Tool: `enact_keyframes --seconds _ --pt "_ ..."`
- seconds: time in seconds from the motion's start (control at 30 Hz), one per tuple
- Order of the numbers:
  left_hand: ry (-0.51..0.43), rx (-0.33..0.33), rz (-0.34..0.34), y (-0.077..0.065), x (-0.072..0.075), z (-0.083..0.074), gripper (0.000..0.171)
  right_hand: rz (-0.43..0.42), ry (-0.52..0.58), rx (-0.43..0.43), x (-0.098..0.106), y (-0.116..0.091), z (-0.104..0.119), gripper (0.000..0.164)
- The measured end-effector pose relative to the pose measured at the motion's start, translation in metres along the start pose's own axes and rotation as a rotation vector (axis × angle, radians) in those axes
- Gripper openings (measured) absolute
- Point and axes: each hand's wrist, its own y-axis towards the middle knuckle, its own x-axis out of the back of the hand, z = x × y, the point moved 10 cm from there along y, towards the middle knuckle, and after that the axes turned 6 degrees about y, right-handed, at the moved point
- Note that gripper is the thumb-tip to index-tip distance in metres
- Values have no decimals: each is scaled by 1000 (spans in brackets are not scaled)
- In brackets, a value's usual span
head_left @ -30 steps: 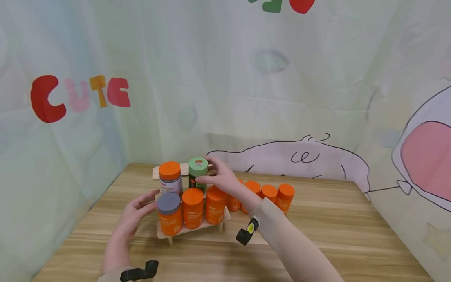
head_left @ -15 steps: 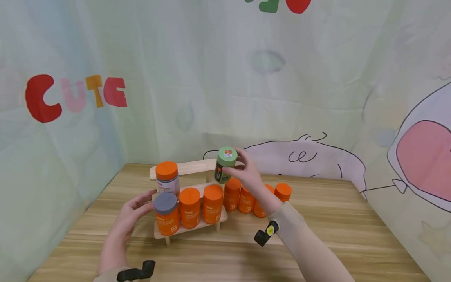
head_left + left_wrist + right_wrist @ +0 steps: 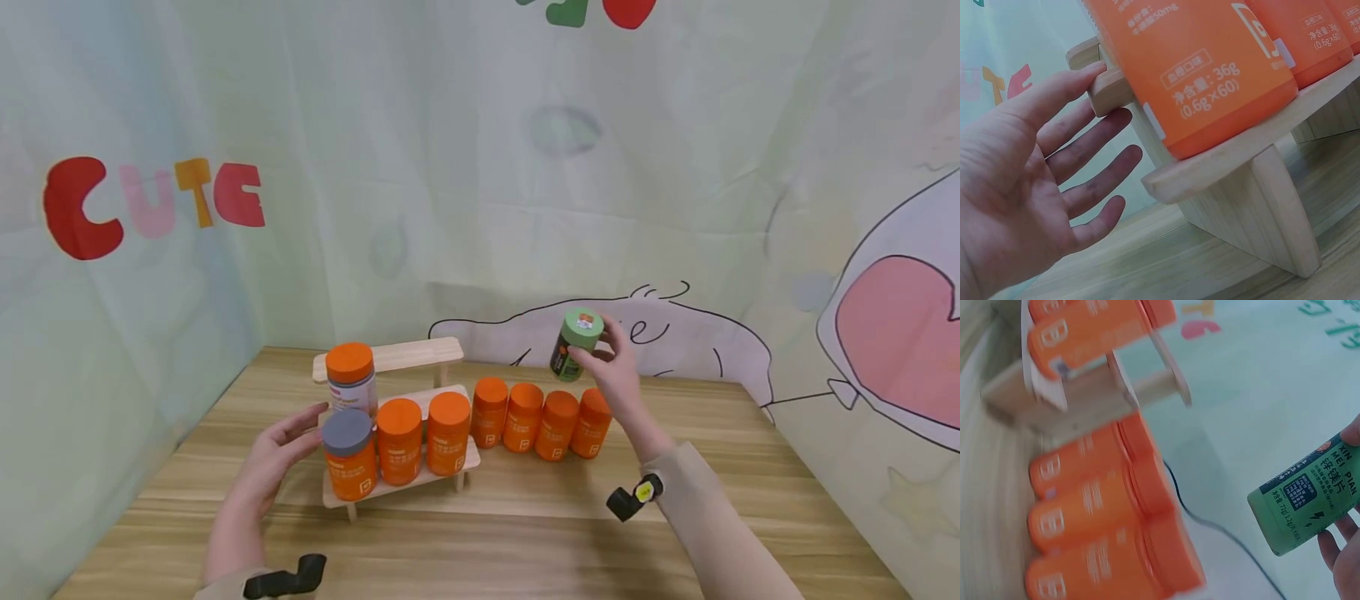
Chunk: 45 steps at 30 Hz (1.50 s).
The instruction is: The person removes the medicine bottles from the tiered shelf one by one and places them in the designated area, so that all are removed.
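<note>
A green-lidded jar with a dark label is held in the air by my right hand, tilted, beyond the row of orange jars. In the right wrist view, the green base of this jar points down and left. My left hand is at the left end of a stepped wooden rack. In the left wrist view, its thumb and index finger pinch the end of a step, while the other fingers are spread. The front step bears a grey-lidded orange jar and two orange jars.
An orange-lidded jar with a pale label stands on the step behind. Several orange jars form a row on the wooden table, right of the rack. A printed curtain hangs behind and along both sides.
My right hand has lifted the green-lidded jar off the rack and carried it to the right, past the row of orange jars. The left hand has stayed at the rack.
</note>
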Motion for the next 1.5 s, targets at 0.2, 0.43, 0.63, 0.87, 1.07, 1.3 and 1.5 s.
enact_keyframes --seconds 0.2,0.43,0.63,0.87,1.07,1.3,1.5 --pt "-11 -12 3 0 0 0 60 -112 -55 -75 48 -5 -19 58" --pt "-17 -11 6 1 -1 0 61 -219 -70 -98 86 -17 -40 59" --pt "-21 -9 5 0 0 0 61 -257 -88 -141 101 -29 -60 59" --pt "-22 7 4 1 0 2 62 -227 -144 -181 103 -46 -84 57" --pt "-18 25 2 1 0 2 62 -201 -149 -191 99 -61 -102 55" --pt "-15 14 5 1 -1 1 61 -186 -171 -213 98 -68 -117 54" --pt "-22 7 2 1 -1 2 60 -163 -164 -236 95 -74 -125 59"
